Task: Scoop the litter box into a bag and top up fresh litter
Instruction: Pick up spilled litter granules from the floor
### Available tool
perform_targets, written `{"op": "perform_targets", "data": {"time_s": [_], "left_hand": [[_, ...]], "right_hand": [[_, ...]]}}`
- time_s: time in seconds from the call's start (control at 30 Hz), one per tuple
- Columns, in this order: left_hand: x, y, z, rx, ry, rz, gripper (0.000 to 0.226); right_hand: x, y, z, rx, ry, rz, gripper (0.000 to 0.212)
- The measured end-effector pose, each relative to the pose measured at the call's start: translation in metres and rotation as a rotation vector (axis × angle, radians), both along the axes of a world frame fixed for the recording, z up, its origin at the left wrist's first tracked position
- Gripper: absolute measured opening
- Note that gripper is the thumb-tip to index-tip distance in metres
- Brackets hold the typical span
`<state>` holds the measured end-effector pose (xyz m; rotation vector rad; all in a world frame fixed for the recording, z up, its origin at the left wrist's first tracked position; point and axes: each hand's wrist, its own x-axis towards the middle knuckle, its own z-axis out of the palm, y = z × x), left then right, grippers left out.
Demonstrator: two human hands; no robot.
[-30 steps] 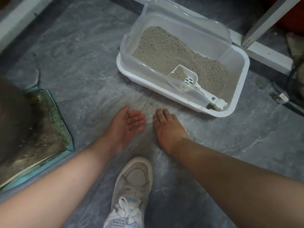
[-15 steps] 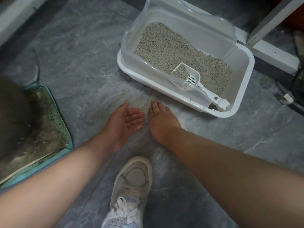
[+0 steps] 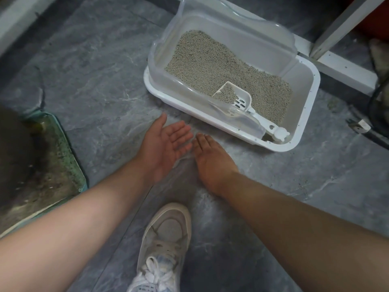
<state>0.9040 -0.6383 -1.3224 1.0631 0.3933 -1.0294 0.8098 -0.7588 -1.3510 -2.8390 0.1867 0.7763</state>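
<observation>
A white litter box [image 3: 306,114] with a clear plastic hood stands on the grey floor at the upper middle, holding grey litter [image 3: 212,66]. A white slotted scoop [image 3: 242,100] lies in it, part filled with litter, its handle pointing to the near right corner. My left hand [image 3: 162,144] hovers low over the floor in front of the box, palm up, fingers straight. My right hand [image 3: 210,159] lies palm down on the floor beside it, fingers straight, fingertips almost meeting the left hand's. Neither hand holds anything. No bag shows.
My white sneaker [image 3: 166,245] stands on the floor below the hands. A dirty teal-edged mat [image 3: 69,157] with a dark object lies at the left. A white frame rail [image 3: 345,68] runs behind the box. A black cable and plug [image 3: 360,127] lie at the right.
Both hands have shifted slightly toward the box and closer together; the left palm has turned up more. The box and scoop have not moved.
</observation>
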Motion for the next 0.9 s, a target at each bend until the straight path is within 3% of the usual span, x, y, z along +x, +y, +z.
{"op": "perform_targets", "data": {"time_s": [0.23, 0.63, 0.8, 0.9], "left_hand": [[0.012, -0.016, 0.011, -0.108, -0.007, -0.007, 0.082], [0.027, -0.018, 0.01, -0.084, -0.064, -0.12, 0.095], [0.023, -0.014, 0.006, -0.035, -0.099, -0.105, 0.085], [0.009, -0.005, -0.005, 0.083, -0.099, -0.048, 0.073]], "right_hand": [[0.013, 0.008, 0.004, 0.006, -0.003, 0.049, 0.059], [0.005, 0.007, 0.009, 0.006, -0.012, 0.069, 0.059], [-0.01, -0.007, 0.01, 0.021, -0.079, 0.051, 0.064], [-0.018, -0.017, 0.013, 0.018, -0.184, -0.169, 0.042]]}}
